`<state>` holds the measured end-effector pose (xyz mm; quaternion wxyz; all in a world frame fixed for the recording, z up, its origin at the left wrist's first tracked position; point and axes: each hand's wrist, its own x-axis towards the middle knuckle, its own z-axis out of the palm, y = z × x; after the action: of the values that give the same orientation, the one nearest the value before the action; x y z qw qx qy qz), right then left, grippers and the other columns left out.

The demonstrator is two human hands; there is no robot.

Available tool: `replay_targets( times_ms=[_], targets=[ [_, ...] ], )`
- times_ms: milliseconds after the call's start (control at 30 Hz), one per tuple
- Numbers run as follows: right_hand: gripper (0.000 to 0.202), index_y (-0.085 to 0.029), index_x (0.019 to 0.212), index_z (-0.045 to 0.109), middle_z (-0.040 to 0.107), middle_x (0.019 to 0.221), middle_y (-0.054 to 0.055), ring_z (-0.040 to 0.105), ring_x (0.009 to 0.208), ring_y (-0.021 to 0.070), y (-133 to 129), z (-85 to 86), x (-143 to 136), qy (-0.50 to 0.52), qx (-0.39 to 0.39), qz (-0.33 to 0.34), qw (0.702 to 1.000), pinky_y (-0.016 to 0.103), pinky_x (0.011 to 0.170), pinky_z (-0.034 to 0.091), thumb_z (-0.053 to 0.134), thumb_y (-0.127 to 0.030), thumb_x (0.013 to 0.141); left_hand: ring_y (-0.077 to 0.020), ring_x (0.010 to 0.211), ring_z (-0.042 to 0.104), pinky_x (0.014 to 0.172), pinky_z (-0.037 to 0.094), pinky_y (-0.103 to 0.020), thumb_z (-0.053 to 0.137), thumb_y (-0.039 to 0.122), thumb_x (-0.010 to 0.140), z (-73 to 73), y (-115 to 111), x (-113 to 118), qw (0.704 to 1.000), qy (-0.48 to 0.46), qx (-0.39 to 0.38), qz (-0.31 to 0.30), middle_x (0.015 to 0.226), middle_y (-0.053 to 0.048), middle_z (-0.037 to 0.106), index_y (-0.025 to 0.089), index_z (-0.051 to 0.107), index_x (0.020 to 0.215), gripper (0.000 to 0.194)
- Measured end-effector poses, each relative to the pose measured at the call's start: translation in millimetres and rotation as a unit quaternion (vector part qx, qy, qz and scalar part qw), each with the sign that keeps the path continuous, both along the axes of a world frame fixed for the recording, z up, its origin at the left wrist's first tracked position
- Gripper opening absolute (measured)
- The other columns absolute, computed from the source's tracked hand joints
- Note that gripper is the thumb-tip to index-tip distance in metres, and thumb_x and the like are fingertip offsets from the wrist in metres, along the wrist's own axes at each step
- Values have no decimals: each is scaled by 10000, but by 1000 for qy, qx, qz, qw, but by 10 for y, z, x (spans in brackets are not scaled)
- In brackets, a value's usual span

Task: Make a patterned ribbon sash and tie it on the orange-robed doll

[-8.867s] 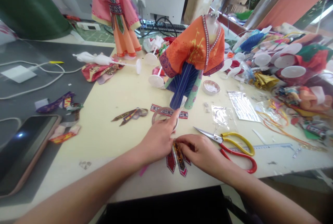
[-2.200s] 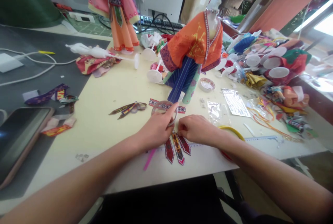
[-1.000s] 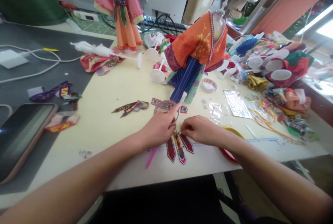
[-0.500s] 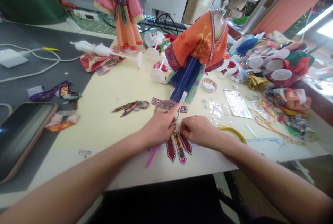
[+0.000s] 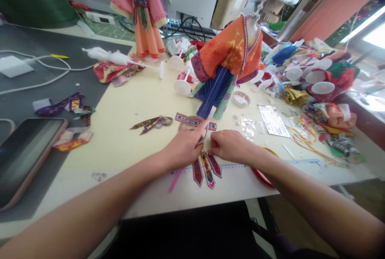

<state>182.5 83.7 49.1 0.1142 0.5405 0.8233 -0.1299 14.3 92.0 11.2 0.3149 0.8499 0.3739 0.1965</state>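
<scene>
My left hand [image 5: 186, 144] is closed around a clear ring that looks like a roll of tape [image 5: 184, 121], its index finger stretched along the edge. Just right of it, my right hand [image 5: 227, 145] has its fingers pinched; what sits in them is hidden. Below both hands lie three pointed ribbon strips edged with small beads: two dark red strips [image 5: 197, 174] and a yellow patterned strip [image 5: 207, 169] between them. Their upper ends run under my fingers. A patterned ribbon [image 5: 212, 126] lies flat behind the tape roll.
A doll form in an orange robe [image 5: 228, 54] leans ahead of my hands; another in pink [image 5: 136, 14] stands behind. A ruler [image 5: 234, 166] and a red ring [image 5: 264, 178] lie by my right forearm. Left are ribbon scraps [image 5: 152, 123] and a phone [image 5: 28, 158]; right, piled doll parts [image 5: 319, 70].
My right hand has shifted slightly up, and its forearm has moved up too, uncovering the red ring's lower edge. My left hand and the pointed strips stay about where they were.
</scene>
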Motion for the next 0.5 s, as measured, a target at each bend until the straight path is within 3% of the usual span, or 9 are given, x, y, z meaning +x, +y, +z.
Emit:
replay_targets(
  times_ms=[333, 500],
  targets=[
    [90, -205, 852, 616, 669, 762, 0, 587, 676, 130, -165, 16, 140, 93, -24, -65, 993, 229, 588, 373, 552, -243, 801, -188, 719, 508, 743, 407, -331, 414, 142, 828, 4, -9, -4, 1000, 4, 3, -5, 718, 0, 558, 138, 154, 1443, 668],
    [121, -210, 826, 620, 670, 798, 11, 586, 703, 142, -315, -12, 208, 155, -9, -125, 980, 252, 640, 399, 500, -216, 837, -185, 700, 500, 723, 400, -325, 419, 145, 830, 12, -5, 3, 1000, 12, 1, 2, 707, 5, 552, 144, 168, 1439, 658]
  ],
)
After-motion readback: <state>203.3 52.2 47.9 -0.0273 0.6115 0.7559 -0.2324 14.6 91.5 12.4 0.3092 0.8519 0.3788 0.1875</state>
